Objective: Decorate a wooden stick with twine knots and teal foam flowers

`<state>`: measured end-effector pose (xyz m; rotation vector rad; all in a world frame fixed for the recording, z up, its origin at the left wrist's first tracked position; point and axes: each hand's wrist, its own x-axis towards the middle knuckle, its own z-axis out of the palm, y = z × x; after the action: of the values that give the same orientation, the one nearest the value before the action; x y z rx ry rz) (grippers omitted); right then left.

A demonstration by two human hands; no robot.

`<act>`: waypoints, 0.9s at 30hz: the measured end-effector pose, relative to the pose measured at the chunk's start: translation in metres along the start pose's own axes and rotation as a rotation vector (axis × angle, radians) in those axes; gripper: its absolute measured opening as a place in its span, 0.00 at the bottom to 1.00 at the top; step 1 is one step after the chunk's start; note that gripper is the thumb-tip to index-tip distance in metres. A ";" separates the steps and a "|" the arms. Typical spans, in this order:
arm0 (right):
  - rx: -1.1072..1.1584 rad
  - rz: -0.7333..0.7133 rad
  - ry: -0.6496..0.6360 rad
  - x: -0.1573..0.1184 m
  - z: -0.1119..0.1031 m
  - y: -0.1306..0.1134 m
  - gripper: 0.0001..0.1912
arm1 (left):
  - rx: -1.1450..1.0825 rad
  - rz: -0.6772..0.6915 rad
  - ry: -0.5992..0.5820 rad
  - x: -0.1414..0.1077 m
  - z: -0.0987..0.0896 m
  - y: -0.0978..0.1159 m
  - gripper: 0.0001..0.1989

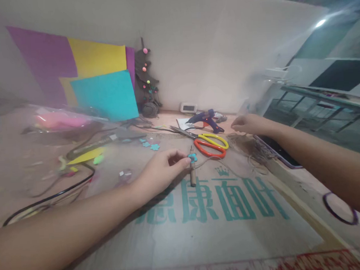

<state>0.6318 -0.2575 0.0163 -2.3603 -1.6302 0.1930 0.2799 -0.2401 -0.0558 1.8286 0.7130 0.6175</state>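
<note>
My left hand [166, 166] is closed, thumb and fingers pinching a small blue flower cut-out [193, 156]. Right by its fingertips lies a thin pointed tool with a wooden handle [193, 177], partly behind the flower. A thin cord [218, 160] runs off from there to the right. My right hand [248, 124] reaches to the back right, fingers bent and drawn together; whatever is between them is too small to make out. Scissors [210, 146] with one red and one yellow handle lie between the hands. Behind them rests a dark blue glue gun [205, 119], close to my right hand.
More blue flower cut-outs [155, 147] lie left of the scissors. Coloured sheets [105, 97] lean on the wall beside a dark tree-shaped decoration [147, 77]. A black cable [51, 196] crosses the left side. A phone [278, 150] and a dark ring [339, 208] lie at the right.
</note>
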 end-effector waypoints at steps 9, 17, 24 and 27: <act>0.113 -0.112 0.001 0.011 0.030 -0.047 0.22 | 0.043 0.008 -0.003 0.000 0.000 -0.001 0.14; 0.205 0.037 0.103 0.024 0.060 -0.062 0.12 | -0.003 0.026 -0.008 0.001 0.001 -0.004 0.13; 0.410 -0.043 0.078 0.009 0.043 -0.063 0.12 | -0.006 0.005 0.000 0.001 0.001 -0.003 0.13; 0.496 -0.067 0.109 -0.005 0.036 -0.062 0.12 | -0.019 -0.018 -0.001 0.001 0.002 -0.002 0.12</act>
<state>0.5650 -0.2362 -0.0007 -1.9061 -1.4098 0.3965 0.2812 -0.2401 -0.0585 1.8027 0.7197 0.6095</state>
